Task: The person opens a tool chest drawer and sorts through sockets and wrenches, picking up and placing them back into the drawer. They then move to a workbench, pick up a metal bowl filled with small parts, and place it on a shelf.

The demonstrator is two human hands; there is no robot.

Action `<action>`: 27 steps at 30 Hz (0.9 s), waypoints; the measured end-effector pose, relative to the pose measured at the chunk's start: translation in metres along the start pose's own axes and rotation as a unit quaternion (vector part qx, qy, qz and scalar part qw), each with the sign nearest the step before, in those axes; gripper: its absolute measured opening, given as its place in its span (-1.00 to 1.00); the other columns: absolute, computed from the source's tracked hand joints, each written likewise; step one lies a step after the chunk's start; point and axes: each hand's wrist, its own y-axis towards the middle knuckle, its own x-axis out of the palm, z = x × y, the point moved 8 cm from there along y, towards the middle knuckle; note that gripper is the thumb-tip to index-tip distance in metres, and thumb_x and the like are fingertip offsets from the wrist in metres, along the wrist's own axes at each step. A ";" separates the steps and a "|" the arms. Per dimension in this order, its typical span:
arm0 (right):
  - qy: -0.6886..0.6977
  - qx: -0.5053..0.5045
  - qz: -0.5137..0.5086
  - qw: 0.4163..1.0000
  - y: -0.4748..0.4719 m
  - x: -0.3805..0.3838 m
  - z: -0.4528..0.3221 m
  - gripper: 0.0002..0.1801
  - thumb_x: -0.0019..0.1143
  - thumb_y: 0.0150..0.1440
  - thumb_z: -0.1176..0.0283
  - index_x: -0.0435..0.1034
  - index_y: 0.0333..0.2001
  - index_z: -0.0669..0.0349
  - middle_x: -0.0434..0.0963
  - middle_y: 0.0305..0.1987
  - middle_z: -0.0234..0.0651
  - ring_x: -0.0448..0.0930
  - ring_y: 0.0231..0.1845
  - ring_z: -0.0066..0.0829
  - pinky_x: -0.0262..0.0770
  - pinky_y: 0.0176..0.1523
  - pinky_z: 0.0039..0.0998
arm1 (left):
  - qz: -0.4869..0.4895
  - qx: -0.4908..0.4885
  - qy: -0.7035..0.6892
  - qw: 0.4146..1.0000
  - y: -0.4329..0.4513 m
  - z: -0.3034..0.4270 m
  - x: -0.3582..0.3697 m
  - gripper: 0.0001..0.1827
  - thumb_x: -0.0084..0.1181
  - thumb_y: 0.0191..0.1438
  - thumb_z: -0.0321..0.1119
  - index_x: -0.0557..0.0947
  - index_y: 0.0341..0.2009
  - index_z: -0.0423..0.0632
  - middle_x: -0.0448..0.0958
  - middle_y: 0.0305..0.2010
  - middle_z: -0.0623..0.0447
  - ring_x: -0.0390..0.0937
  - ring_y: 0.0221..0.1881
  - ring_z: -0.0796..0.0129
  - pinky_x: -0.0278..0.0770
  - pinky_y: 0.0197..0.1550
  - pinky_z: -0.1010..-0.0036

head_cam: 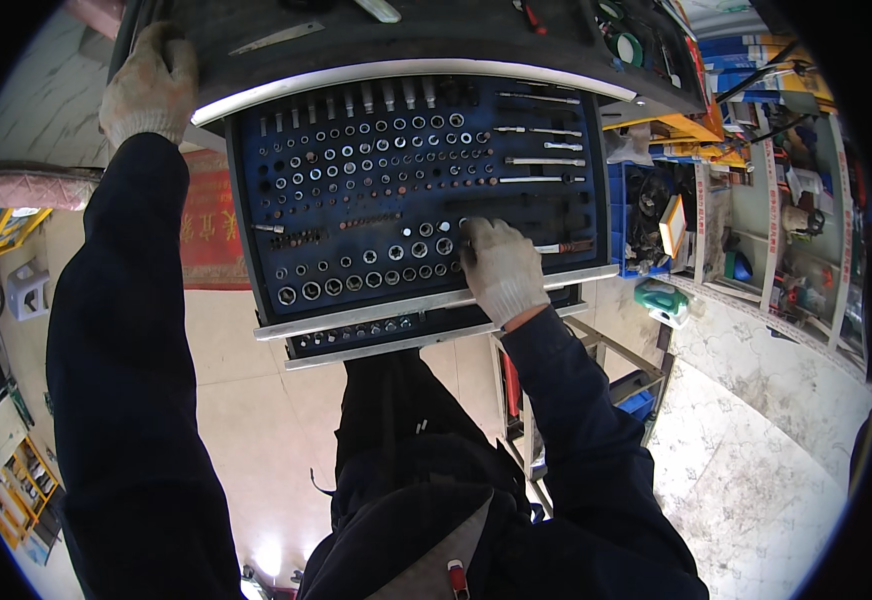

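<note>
Below the dark top of a tool cabinet, a pulled-out drawer (421,214) holds rows of metal sockets (353,281) in a blue tray, with ratchets and extension bars (544,161) along its right side. My right hand (505,271), in a worn knit glove, reaches over the drawer's front right part, fingertips down among the sockets; whether it grips one is hidden. My gloved left hand (150,84) rests on the left edge of the cabinet top, its fingers bent. Under the first drawer, a second drawer (398,352) stands partly out and shows more sockets.
A metal ruler-like strip (278,39) and a red-handled tool (533,19) lie on the cabinet top. To the right stand a blue crate (619,217), a green jug (662,298) and shelving. A metal frame is close to my right forearm. A red mat (214,217) lies left.
</note>
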 end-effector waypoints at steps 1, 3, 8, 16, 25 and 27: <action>0.030 0.001 0.020 0.999 -0.002 0.004 0.006 -0.72 0.29 0.17 0.33 0.53 -0.06 0.18 0.64 -0.12 -0.12 0.70 -0.04 -0.06 0.67 -0.03 -0.08 | 0.000 0.000 0.002 1.000 0.001 0.001 -0.002 -0.51 -0.12 0.34 0.11 0.62 0.20 0.23 0.69 0.12 -0.15 0.63 0.14 -0.16 0.55 0.21 0.05; 0.094 0.002 0.055 0.994 -0.007 0.008 0.013 -0.70 0.31 0.17 0.30 0.54 -0.05 0.16 0.65 -0.14 -0.14 0.70 -0.07 -0.08 0.65 -0.04 -0.09 | -0.002 -0.002 0.012 1.000 -0.002 0.002 -0.003 -0.51 -0.13 0.34 0.10 0.62 0.20 0.22 0.69 0.11 -0.16 0.63 0.14 -0.16 0.55 0.21 0.05; 0.344 0.108 0.084 0.929 -0.016 -0.001 0.020 -0.72 0.31 0.16 0.46 0.62 -0.03 0.22 0.72 -0.10 -0.13 0.75 -0.18 -0.21 0.66 -0.08 -0.36 | 0.008 0.003 -0.002 1.000 -0.003 0.005 -0.006 -0.55 -0.09 0.33 0.06 0.64 0.16 0.20 0.71 0.07 -0.14 0.66 0.08 -0.15 0.58 0.17 0.05; 0.274 -0.007 0.186 0.944 0.048 -0.040 -0.010 -0.73 0.29 0.19 0.49 0.58 -0.01 0.21 0.71 -0.08 -0.14 0.74 -0.11 -0.13 0.66 -0.02 -0.29 | 0.012 0.010 -0.016 1.000 -0.003 0.002 -0.003 -0.60 -0.06 0.34 0.06 0.64 0.13 0.25 0.72 0.02 -0.13 0.66 0.06 -0.16 0.59 0.11 0.04; 0.318 0.023 0.165 0.933 0.076 -0.034 0.020 -0.65 0.27 0.21 0.50 0.56 0.09 0.28 0.72 0.00 -0.15 0.74 -0.05 -0.25 0.64 0.07 -0.35 | 0.003 0.017 -0.026 1.000 -0.003 0.007 -0.004 -0.62 -0.05 0.35 0.01 0.65 0.12 0.23 0.73 -0.02 -0.11 0.68 0.02 -0.12 0.61 0.08 0.08; 0.467 0.063 0.109 0.875 0.078 -0.028 0.022 -0.60 0.26 0.21 0.52 0.54 0.15 0.32 0.72 -0.02 -0.18 0.72 -0.11 -0.40 0.64 0.01 -0.43 | 0.006 0.019 -0.012 1.000 -0.003 0.009 -0.007 -0.61 -0.07 0.33 -0.02 0.68 0.09 0.16 0.76 -0.08 -0.07 0.72 -0.04 -0.04 0.65 0.05 0.14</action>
